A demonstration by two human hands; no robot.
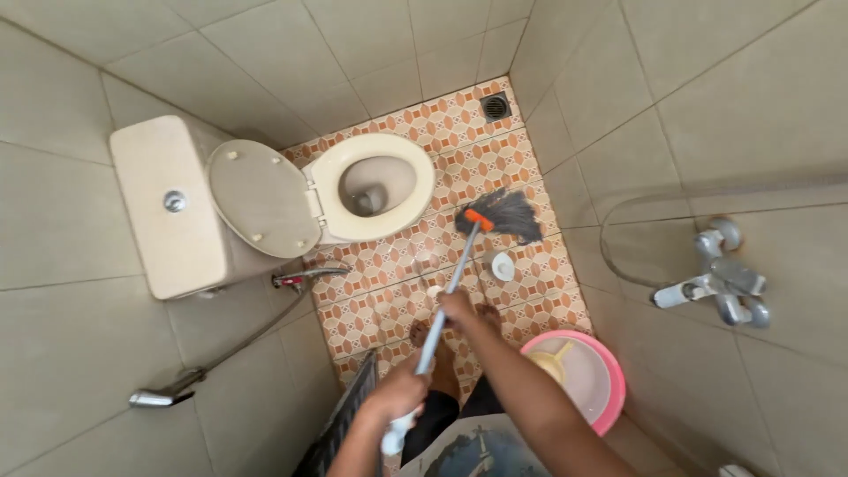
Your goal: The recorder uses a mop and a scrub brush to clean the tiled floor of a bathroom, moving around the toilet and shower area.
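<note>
Left of the toilet [371, 190] hangs a spray hose [168, 396] on the wall, and the toilet's lid stands up, seat down. The left hand [399, 395] is wrapped tight round the low end of the mop [459, 265] handle; the right hand [457, 307] is clamped on the shaft further up, nearer the toilet. The mop's dark head [503, 215] lies on the patterned floor [389, 309] just right of the toilet bowl, close to a small white cap-like thing [503, 266]. I judge the mopping to be midway: the head sits in the middle strip, and I cannot tell wet tile from dry, so the stretch toward the drain [495, 106] beyond the toilet may remain. Far right of the toilet stand a pink bucket [609, 371] with a scoop and the wall tap [720, 283].
</note>
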